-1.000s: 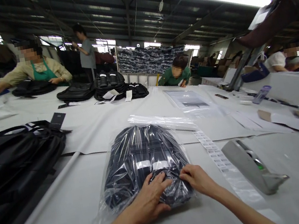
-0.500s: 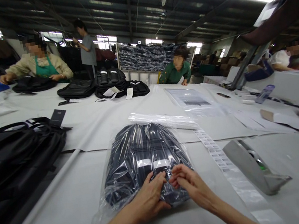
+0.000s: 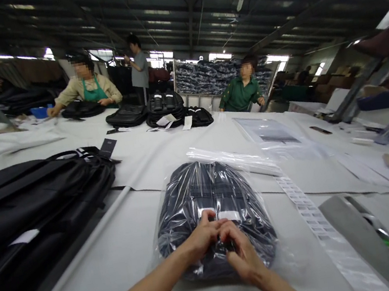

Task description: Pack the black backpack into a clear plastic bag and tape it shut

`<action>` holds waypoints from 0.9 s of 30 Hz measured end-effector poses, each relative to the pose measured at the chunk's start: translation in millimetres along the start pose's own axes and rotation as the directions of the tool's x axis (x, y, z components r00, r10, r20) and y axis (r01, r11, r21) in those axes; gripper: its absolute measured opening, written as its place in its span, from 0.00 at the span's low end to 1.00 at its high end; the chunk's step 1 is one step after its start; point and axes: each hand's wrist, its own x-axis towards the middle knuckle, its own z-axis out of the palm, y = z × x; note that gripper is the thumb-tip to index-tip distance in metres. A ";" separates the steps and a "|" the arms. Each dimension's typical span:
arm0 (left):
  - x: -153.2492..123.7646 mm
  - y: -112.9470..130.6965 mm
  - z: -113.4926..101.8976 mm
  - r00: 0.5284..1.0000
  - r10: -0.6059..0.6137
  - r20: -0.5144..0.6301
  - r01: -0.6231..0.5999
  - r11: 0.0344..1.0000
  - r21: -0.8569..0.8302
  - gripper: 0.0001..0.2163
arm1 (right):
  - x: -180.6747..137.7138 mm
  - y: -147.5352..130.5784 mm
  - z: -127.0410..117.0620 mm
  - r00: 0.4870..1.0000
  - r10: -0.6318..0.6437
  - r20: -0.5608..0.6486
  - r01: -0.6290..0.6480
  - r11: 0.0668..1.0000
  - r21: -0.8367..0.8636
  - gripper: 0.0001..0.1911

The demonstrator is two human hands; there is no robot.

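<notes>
A dark backpack [image 3: 207, 188] lies on the white table inside a clear plastic bag [image 3: 254, 210], its two straps with white bands facing up. My left hand [image 3: 205, 238] rests on the lower middle of the bag, fingers bent and gathered at the plastic. Right beside it, my right hand [image 3: 241, 252] has its fingers and thumb curled in on the same spot. The fingertips of both hands nearly meet, and they partly hide what lies between them. A strip of printed labels [image 3: 310, 215] runs along the right of the bag.
Large black backpacks [image 3: 39, 203] fill the left. A grey tape dispenser [image 3: 368, 235] stands at right. Flat clear bags [image 3: 269, 130] lie farther back. Across the table are more black backpacks [image 3: 163, 106], a person in green [image 3: 243, 91] and one in an apron [image 3: 92, 90].
My view has swung left. My hands have come closer together on the bag, with the right fingers now curled down onto it. The person in green has straightened up.
</notes>
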 end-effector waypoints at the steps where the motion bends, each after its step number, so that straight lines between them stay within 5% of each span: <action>1: 2.8 -0.9 -2.1 0.998 0.003 -0.055 -0.006 0.998 -0.055 0.23 | 1.0 4.5 1.1 1.000 0.002 0.015 -0.001 0.998 -0.057 0.14; 7: 14.0 -6.7 -7.9 0.969 0.040 -0.244 -0.099 0.967 -0.233 0.17 | 7.4 9.6 4.0 0.978 0.176 0.116 -0.127 0.932 -0.340 0.21; 12: -2.3 34.9 -7.5 0.939 0.146 -0.310 -0.233 0.935 -0.266 0.09 | 8.9 15.3 10.1 0.956 0.272 0.112 -0.180 0.841 -0.511 0.13; 14: -30.1 62.6 -18.0 0.939 0.253 -0.235 -0.289 0.948 -0.135 0.12 | 9.2 16.3 10.6 0.950 0.285 0.127 -0.179 0.833 -0.524 0.05; 16: -69.6 82.6 -38.0 0.919 0.379 -0.105 -0.351 0.911 0.215 0.23 | 9.3 16.4 9.9 0.950 0.285 0.129 -0.186 0.846 -0.500 0.03; 18: -112.1 85.3 -63.4 0.922 0.387 0.008 -0.288 0.672 0.682 0.39 | 8.8 16.5 8.6 0.953 0.278 0.119 -0.195 0.865 -0.462 0.05; 20: -147.1 70.0 -87.7 0.939 0.338 0.067 -0.184 0.327 0.927 0.50 | 8.0 17.3 7.5 0.955 0.274 0.113 -0.201 0.878 -0.434 0.05; 22: -168.1 45.6 -105.5 0.940 0.295 0.169 -0.166 -0.033 0.986 0.51 | 7.5 18.5 6.9 0.955 0.271 0.117 -0.200 0.886 -0.419 0.05; 24: -174.8 24.8 -115.0 0.906 0.335 0.258 -0.162 -0.288 0.944 0.47 | 7.8 19.4 6.8 0.956 0.268 0.119 -0.199 0.891 -0.408 0.05; 27: -168.3 15.2 -117.1 0.782 0.491 0.385 -0.149 -0.453 0.879 0.32 | 9.1 19.4 6.9 0.956 0.268 0.122 -0.200 0.894 -0.400 0.06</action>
